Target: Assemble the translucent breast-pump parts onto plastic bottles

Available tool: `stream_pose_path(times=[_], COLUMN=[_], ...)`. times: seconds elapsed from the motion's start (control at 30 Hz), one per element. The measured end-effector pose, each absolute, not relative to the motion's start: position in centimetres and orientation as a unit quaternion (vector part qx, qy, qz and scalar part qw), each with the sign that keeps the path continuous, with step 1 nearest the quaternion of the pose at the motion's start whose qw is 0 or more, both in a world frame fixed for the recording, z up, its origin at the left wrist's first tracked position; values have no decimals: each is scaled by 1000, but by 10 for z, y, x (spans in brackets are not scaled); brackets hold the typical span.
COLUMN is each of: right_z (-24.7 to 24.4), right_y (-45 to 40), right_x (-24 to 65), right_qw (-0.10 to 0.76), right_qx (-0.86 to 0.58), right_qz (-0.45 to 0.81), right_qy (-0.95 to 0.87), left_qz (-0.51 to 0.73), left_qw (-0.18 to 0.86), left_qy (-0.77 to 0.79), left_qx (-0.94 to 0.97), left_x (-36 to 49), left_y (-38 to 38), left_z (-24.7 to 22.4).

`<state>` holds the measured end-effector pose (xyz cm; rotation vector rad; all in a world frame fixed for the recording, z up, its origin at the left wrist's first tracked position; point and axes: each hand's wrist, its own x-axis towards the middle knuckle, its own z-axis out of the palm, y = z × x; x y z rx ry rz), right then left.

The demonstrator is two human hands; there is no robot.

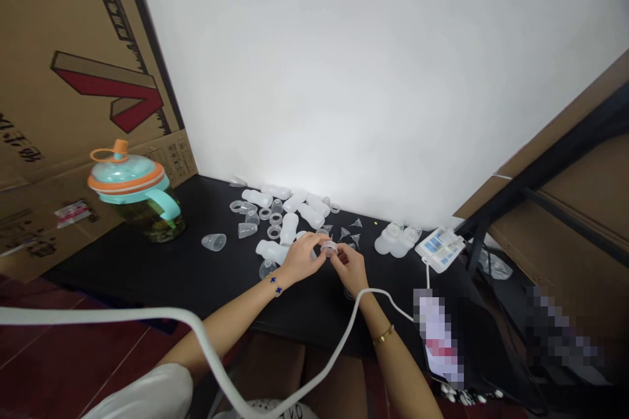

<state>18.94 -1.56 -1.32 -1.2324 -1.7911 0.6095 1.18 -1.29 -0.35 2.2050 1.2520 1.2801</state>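
My left hand [301,258] and my right hand [352,270] meet over the near part of the black table. Between their fingertips is a small translucent ring [329,248], pinched from both sides. Just left of and beyond my hands lie several white bottles [289,228] on their sides, with loose rings [274,232] and clear caps [247,230] among them. Small clear funnel-shaped pieces [344,234] lie beyond my right hand. A clear dome-shaped piece [268,268] is beside my left wrist.
A teal and orange jug [140,193] stands at the left by a cardboard box [59,91]. More white bottles [397,239], a white power strip [441,247] and a phone [439,340] are at the right. A white cable [339,347] crosses in front of my forearms.
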Motion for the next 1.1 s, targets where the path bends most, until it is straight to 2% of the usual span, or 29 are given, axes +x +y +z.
stream_pose_path(times=[1.1], right_z=[-12], right_y=[-18], right_x=[190], right_qw=[413], right_qx=[-500], right_qz=[200], right_qy=[-734], left_qz=[435], left_qw=[159], left_qy=[453], left_qx=[762], left_x=[14], left_y=[-15], left_z=[0])
